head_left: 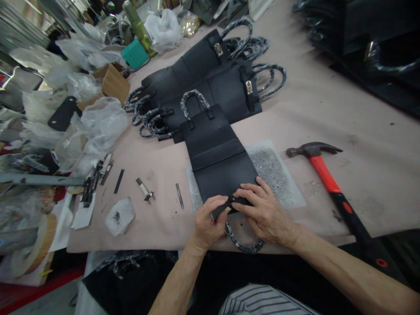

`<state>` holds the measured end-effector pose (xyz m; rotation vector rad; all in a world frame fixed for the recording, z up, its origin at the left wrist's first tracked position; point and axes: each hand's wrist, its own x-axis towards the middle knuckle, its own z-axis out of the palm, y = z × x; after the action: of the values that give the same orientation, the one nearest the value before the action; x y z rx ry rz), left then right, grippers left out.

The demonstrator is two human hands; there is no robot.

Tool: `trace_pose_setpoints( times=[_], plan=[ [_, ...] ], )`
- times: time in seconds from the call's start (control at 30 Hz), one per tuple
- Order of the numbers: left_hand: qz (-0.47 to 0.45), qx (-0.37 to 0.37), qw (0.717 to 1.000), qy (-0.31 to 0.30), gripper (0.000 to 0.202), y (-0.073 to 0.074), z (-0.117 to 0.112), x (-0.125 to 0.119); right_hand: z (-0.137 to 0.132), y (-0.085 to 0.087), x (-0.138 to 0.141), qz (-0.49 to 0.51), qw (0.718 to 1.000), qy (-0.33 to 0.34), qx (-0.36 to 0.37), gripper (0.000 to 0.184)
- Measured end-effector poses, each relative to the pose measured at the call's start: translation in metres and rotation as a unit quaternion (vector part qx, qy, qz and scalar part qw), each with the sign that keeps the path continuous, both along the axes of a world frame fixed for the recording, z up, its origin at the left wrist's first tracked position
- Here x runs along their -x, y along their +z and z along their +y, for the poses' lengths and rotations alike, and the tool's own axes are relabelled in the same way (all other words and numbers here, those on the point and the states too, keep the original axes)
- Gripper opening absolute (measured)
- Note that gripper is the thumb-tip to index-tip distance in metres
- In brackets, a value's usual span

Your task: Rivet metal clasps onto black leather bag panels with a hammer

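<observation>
A black leather bag panel (pixel 216 148) lies flat, with a plastic-wrapped handle at its far end and another handle (pixel 244 247) at its near end, by the table edge. My left hand (pixel 211 218) is closed, pinching a short black strap (pixel 219 211) between thumb and fingers at the panel's near end. My right hand (pixel 264 212) is closed on the same strap from the other side, fingertips pressed on it and on the panel's edge. The part under my fingers is hidden. Beneath the panel is a worn, speckled pale board (pixel 272 170).
A claw hammer (pixel 326 175) with a red and black handle lies right. On the left are a metal rod (pixel 179 195), a small metal tool (pixel 144 189) and a whitish lump (pixel 120 216). More black bag pieces (pixel 197 74) are stacked behind; plastic bags (pixel 103 122) crowd the left.
</observation>
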<state>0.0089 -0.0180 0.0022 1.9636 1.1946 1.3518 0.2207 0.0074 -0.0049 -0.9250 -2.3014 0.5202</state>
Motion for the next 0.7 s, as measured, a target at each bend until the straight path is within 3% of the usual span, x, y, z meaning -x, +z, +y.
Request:
trace_pose_setpoints(
  times=[0.4, 0.53, 0.7],
  plan=[
    [0.066, 0.005, 0.997, 0.030, 0.013, 0.002, 0.000, -0.007, -0.001, 0.000, 0.000, 0.025, 1.000, -0.015, -0.008, 0.034],
    [0.079, -0.001, 0.995, 0.053, 0.013, 0.001, 0.000, -0.011, -0.003, -0.002, -0.001, 0.087, 0.996, -0.027, -0.010, 0.034],
    [0.073, -0.008, 0.995, 0.062, 0.013, -0.003, 0.000, -0.012, -0.004, 0.008, -0.028, 0.141, 0.980, -0.141, -0.021, 0.031]
  ],
)
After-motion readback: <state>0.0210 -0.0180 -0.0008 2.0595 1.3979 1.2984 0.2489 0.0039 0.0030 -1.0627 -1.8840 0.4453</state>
